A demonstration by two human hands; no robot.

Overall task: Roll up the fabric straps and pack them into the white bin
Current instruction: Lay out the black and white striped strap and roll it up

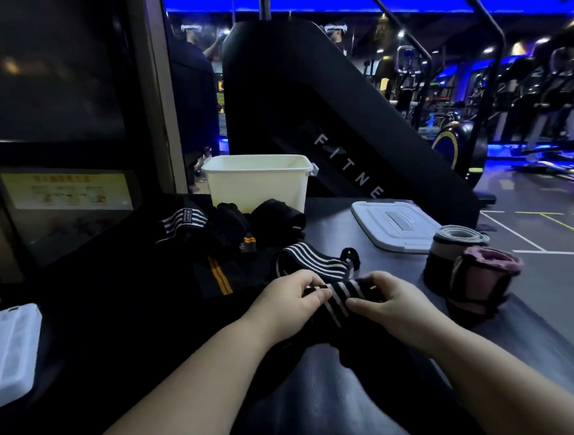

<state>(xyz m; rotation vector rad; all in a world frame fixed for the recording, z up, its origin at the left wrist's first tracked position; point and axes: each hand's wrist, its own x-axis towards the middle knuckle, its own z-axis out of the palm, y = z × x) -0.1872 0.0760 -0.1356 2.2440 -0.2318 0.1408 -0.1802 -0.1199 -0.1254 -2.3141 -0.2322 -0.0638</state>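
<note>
A black strap with white stripes (345, 295) lies across the dark table in front of me, its far part curving back toward the middle. My left hand (290, 301) pinches the strap on its left side. My right hand (385, 300) grips it on the right, fingers curled over the fabric. The white bin (258, 181) stands open at the back of the table. Between it and my hands lies a pile of loose black straps (231, 228), one with white stripes, one with orange stripes (219, 274).
The bin's white lid (396, 227) lies flat to the right. Near the right edge stand a grey-rimmed rolled strap (456, 245) and a pink-and-black rolled strap (483, 284). A clear plastic case (6, 349) sits at the left edge. A black gym machine (322, 111) rises behind the bin.
</note>
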